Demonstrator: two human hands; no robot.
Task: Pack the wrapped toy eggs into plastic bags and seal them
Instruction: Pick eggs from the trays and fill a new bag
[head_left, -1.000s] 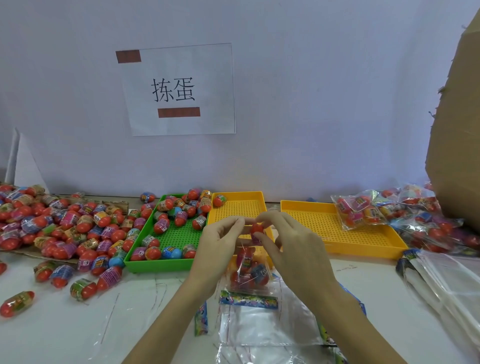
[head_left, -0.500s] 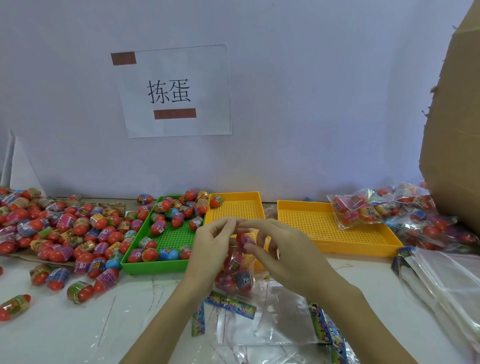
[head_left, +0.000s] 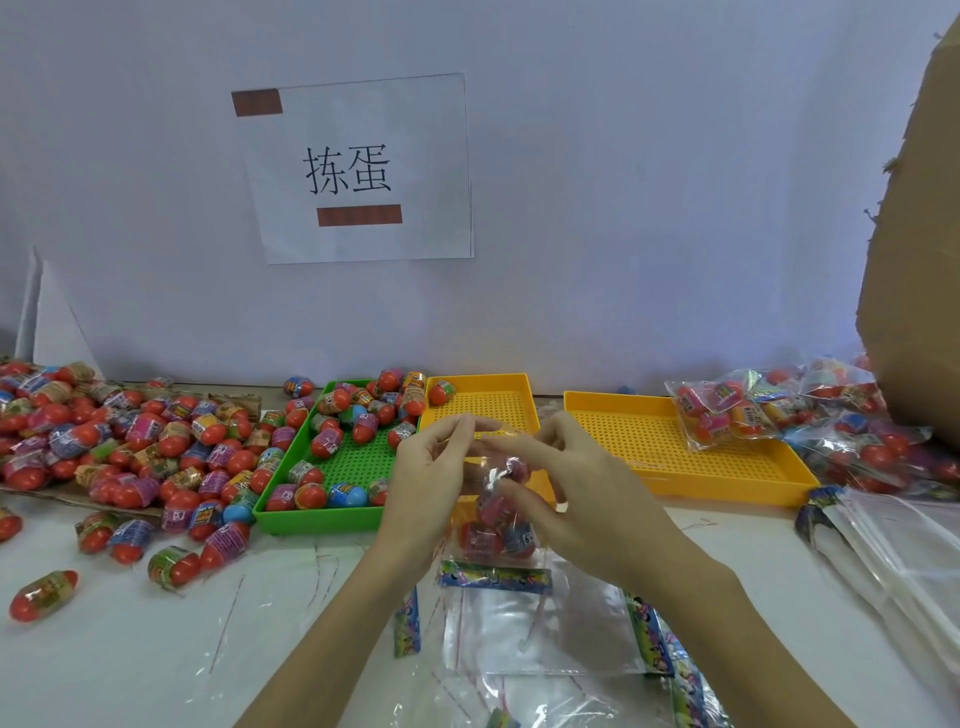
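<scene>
Here, in the head view, both hands are raised above the table (head_left: 130, 639) in front of the trays. The left hand (head_left: 423, 486) and the right hand (head_left: 563, 491) each pinch the top edge of a clear plastic bag (head_left: 496, 512), which hangs between them just above the table. Several wrapped toy eggs sit in its lower part; the exact number cannot be told.

The green tray (head_left: 311, 519) holds a scatter of wrapped eggs, thickest at its far end and along its near wall. The small yellow tray (head_left: 485, 400), directly right of it, holds one egg (head_left: 440, 392) in its far left corner; its near part is hidden by the hands. The large yellow tray (head_left: 670, 452) carries a filled bag (head_left: 722, 410) on its far right corner, with more filled bags (head_left: 872, 447) piled beside it.

A loose heap of eggs (head_left: 104, 441) lies left of the green tray. Empty bags (head_left: 535, 623) lie flat below the hands, and a stack of bags (head_left: 904, 551) lies at the right. A cardboard box (head_left: 919, 260) stands at far right. A paper sign (head_left: 358, 171) is on the wall.
</scene>
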